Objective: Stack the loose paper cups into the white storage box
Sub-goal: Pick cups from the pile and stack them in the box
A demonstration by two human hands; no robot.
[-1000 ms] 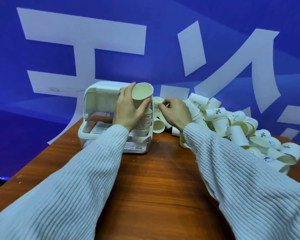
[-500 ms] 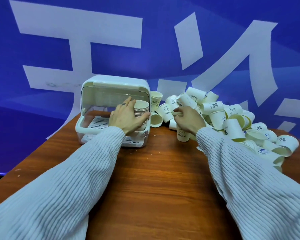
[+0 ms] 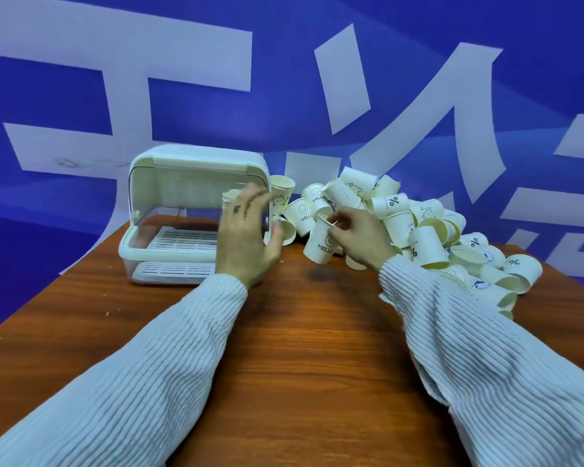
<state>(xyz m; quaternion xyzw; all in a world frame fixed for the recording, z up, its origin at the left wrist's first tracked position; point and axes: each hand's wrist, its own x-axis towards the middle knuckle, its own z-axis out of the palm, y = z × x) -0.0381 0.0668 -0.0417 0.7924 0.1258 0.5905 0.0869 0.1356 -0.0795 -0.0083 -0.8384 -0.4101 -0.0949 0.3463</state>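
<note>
Since half a second ago, left hand (image 3: 246, 230) has let go of the stack (image 3: 229, 200) in the box (image 3: 169, 210), fingers spread, empty. Right hand (image 3: 358, 234) pinches a cup (image 3: 321, 244) at 3 o'clock of the box; squeezing could crumple its rim, or nudge the pile (image 3: 429, 230) off the worktop (image 3: 300, 332).

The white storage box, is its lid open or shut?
Open: the white storage box has its lid swung up, with the slatted tray exposed.

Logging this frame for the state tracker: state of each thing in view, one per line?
storage box: lid up, front open
cup stack: upright inside the box, right side
left hand: open, empty, blurred
right hand: pinching a cup's rim
held cup: tilted, HELLO print
loose cups: heaped on table
</note>
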